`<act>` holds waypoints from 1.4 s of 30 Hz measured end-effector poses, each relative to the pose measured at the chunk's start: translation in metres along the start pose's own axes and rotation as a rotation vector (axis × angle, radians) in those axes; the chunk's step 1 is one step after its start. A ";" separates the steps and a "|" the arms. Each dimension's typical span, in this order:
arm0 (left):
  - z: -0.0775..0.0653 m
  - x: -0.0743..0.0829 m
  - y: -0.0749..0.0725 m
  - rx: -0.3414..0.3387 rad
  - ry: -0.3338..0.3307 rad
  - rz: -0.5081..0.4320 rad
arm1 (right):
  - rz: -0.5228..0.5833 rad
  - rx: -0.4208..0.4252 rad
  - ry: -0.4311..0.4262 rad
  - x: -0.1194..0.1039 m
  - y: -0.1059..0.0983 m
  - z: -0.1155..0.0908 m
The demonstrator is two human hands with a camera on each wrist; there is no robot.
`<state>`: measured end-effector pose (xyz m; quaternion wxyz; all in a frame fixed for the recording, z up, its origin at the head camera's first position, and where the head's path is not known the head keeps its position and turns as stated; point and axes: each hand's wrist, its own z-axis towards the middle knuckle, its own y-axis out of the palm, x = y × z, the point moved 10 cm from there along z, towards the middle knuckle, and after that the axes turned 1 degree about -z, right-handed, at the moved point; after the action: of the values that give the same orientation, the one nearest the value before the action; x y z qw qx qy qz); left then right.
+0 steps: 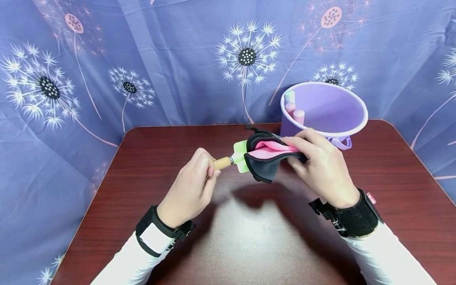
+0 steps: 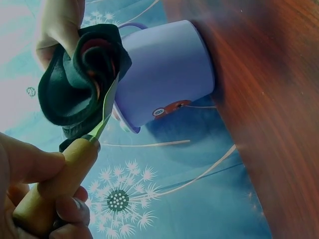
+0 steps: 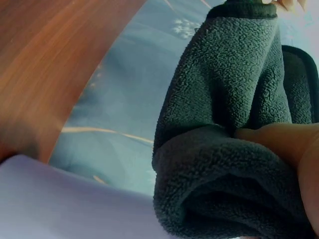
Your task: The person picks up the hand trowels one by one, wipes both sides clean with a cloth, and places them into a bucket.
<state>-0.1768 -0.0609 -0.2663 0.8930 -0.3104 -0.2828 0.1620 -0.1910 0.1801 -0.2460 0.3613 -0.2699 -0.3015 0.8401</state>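
Observation:
My left hand (image 1: 194, 183) grips the wooden handle (image 1: 222, 163) of a small trowel with a light green blade (image 1: 240, 156). A folded fleecy cloth (image 1: 263, 170), dark grey outside with black edging and pink inside, is pinched by my right hand (image 1: 320, 166). The cloth overlaps the far part of the blade in the head view, so the blade's tip is hidden. In the left wrist view the trowel blade (image 2: 106, 104) runs along the side of the bunched cloth (image 2: 64, 97). The right wrist view shows the grey fleece (image 3: 227, 64) creased under my fingers.
A purple bucket (image 1: 327, 105) with a white rim stands at the back right of the brown table (image 1: 160, 146). Several thick pastel sticks (image 1: 298, 116), green and pink, lean inside its left wall. A blue dandelion-print curtain (image 1: 185, 59) hangs behind.

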 end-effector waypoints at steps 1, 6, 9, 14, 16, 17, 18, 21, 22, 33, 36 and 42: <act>0.000 0.000 0.000 -0.002 0.000 -0.001 | -0.009 0.002 -0.005 0.000 0.000 0.000; 0.001 0.001 -0.001 -0.007 -0.004 -0.002 | -0.050 0.018 -0.050 -0.002 -0.003 0.001; 0.001 0.001 0.000 -0.014 -0.007 -0.002 | -0.084 0.029 -0.084 -0.005 -0.004 0.002; 0.002 0.002 0.001 -0.024 0.004 0.009 | -0.153 0.044 -0.124 -0.011 -0.005 0.002; 0.001 0.003 0.002 -0.032 0.011 0.021 | -0.186 0.052 -0.139 -0.014 -0.006 0.002; 0.001 0.003 0.003 -0.034 0.016 0.030 | -0.201 0.058 -0.147 -0.016 -0.007 0.002; 0.001 0.003 0.004 -0.038 0.022 0.041 | -0.217 0.065 -0.155 -0.017 -0.007 0.002; 0.001 0.004 0.006 -0.050 0.030 0.058 | -0.262 0.077 -0.175 -0.023 -0.009 0.002; 0.001 0.004 0.007 -0.053 0.031 0.064 | -0.278 0.076 -0.180 -0.024 -0.009 0.002; -0.003 0.014 0.026 -0.092 0.085 0.160 | -0.310 -0.040 -0.202 -0.040 0.016 -0.004; -0.004 0.015 0.029 -0.105 0.083 0.167 | -0.279 -0.070 -0.205 -0.044 0.023 -0.006; -0.005 0.015 0.031 -0.113 0.083 0.169 | -0.231 -0.097 -0.212 -0.048 0.029 -0.008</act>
<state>-0.1651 -0.0327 -0.2833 0.8681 -0.3894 -0.2272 0.2076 -0.1703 0.1295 -0.2603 0.4082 -0.1606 -0.4068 0.8013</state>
